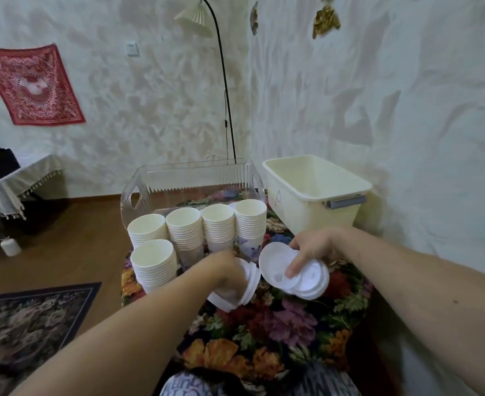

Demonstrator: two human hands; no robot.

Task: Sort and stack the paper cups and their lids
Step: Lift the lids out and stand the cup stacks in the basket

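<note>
head view: both hands [230, 270] [311, 248] hold white lids [301, 278].

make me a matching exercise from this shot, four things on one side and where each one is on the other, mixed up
Things
1. clear bin
2. cream bin
3. stacks of paper cups
4. red cloth

Places
A. hanging on the left wall
B. at the table's far right, beside the wall
C. on the floral tablecloth, in front of the clear bin
D. at the back of the table, behind the cups

Pairs: 1-D, 2-B, 3-C, 4-A
</note>
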